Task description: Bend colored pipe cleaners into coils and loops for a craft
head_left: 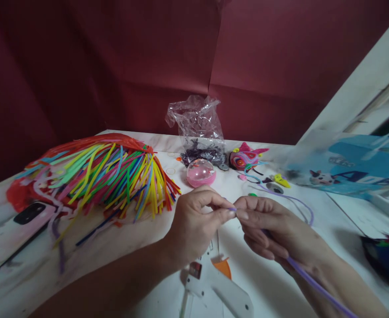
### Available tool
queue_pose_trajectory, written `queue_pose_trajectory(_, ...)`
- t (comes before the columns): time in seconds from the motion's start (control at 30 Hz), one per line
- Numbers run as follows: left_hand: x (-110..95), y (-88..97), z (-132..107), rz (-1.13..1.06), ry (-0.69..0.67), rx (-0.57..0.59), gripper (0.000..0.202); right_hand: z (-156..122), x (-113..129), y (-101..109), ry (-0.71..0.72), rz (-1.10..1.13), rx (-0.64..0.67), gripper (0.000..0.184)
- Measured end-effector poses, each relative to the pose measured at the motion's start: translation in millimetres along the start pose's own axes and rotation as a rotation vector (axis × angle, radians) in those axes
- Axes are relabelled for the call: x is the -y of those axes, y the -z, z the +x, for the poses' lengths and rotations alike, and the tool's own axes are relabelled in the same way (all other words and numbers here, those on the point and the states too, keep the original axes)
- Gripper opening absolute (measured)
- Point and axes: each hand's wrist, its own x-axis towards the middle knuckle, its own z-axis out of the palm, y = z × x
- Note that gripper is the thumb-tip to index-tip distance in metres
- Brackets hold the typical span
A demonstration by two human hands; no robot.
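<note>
My left hand (197,221) and my right hand (270,223) meet tip to tip above the table. Between thumb and forefinger, each pinches a purple pipe cleaner (315,285); only a short bit shows at the fingertips. Its long tail comes out under my right palm and runs along the forearm to the bottom edge. Beneath the hands lies a white glue gun (214,287) with an orange trigger (223,267). A clear-topped pink capsule ball (201,173) sits just beyond my left hand.
Left: a bundle of colourful pipe cleaners (115,176) and a phone (25,225). Behind: a clear plastic bag (199,121) and a multicoloured wrapped ball (244,158). Right: a purple strand loop (309,206), yellow piece (281,180) and blue printed package (363,165).
</note>
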Motion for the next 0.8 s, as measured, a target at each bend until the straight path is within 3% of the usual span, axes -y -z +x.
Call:
queue_pose_trajectory(0.23,3,-7.6,-4,-0.217,0.171,-0.094,0.008,2,-4,-5,-0.015,0.066,-0.001,0.016)
queue_pose_trajectory(0.37,4,-4.2,1,-0.226,0.230,0.018,0.003,1,-1,-2,-0.001,0.018,-0.036,0.016)
queue_pose_trajectory(0.47,0,5.0,7,0.003,0.159,0.221,0.006,1,1,1,0.006,-0.084,-0.083,0.020)
queue_pose_trajectory(0.57,-6,13.7,10,0.418,-0.109,0.320,0.013,2,0,2,0.011,-0.204,-0.136,0.025)
queue_pose_trajectory(0.63,-8,16.4,9,0.594,-0.210,0.357,0.014,4,-2,1,0.000,-0.248,-0.146,0.025)
queue_pose_trajectory(0.8,-7,14.6,7,0.624,-0.159,0.303,0.011,5,-4,-1,-0.022,-0.257,-0.127,0.023)
